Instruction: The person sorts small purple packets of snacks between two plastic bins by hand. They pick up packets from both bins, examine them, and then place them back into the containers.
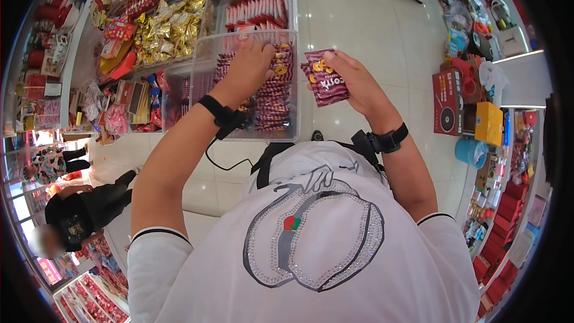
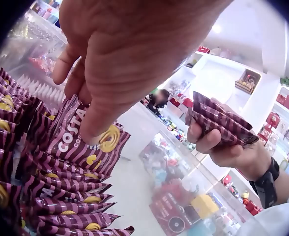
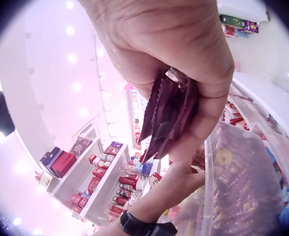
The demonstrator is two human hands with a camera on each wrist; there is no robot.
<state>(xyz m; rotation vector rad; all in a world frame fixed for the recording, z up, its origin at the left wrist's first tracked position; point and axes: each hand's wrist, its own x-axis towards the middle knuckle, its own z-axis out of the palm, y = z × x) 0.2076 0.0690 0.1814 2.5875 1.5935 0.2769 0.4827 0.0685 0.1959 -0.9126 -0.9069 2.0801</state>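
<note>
My left hand (image 1: 246, 70) reaches into a clear plastic bin (image 1: 297, 121) filled with rows of purple striped biscuit packets (image 1: 272, 107). The left wrist view shows its thumb on the printed face of one biscuit packet (image 2: 93, 142) and its fingers behind, pinching it at the row's end. To the right of the bin, my right hand (image 1: 359, 81) holds a small stack of the same packets (image 1: 327, 87), marked COSTA, between thumb and fingers. Their zigzag edges (image 3: 157, 118) show in the right wrist view.
Gold-wrapped sweets (image 1: 170, 27) and red packets (image 1: 254, 12) fill neighbouring bins. A person in black (image 1: 89, 209) stands at the left. On the right are a yellow box (image 1: 489, 123), a blue bucket (image 1: 470, 152) and stocked shelves. Tiled floor (image 1: 382, 30) lies beyond the bins.
</note>
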